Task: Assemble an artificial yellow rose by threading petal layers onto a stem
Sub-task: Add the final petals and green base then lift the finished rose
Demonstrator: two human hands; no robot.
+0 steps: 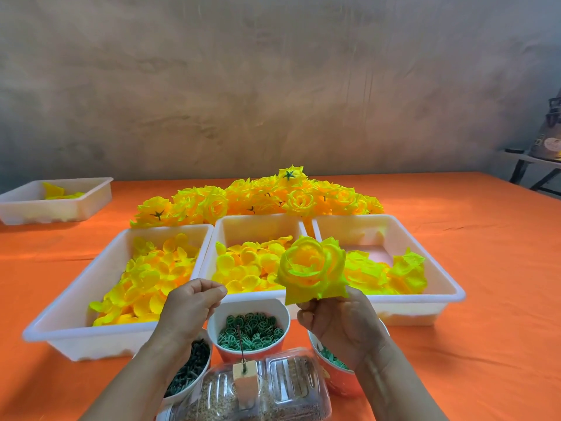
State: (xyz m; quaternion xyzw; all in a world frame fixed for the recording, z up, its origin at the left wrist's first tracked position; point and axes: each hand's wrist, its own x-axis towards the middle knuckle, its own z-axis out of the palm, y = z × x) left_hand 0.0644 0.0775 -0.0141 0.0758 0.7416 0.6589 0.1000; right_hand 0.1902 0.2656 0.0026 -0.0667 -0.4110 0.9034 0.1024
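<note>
At the table's (473,354) near edge a clear plastic container (291,390) of brown grains lies on its side, and a small wooden block (246,382) on it holds a thin pin (240,344) upright. Just behind stand three cups of green parts: dark pieces (189,364) on the left, ringed pieces (250,329) in the middle, the right cup (332,378) partly hidden by the wrist. Above them the left hand (191,305) has curled fingers with the thumb tip against the forefinger; anything pinched there is too small to see. The right hand (340,323) grips the yellow rose (312,268) at its base, bloom up. Beyond are three white trays (76,338) of loose petals (151,275), then a heap of finished roses (258,196) and, at the far left corner, a small tray (45,212).
</note>
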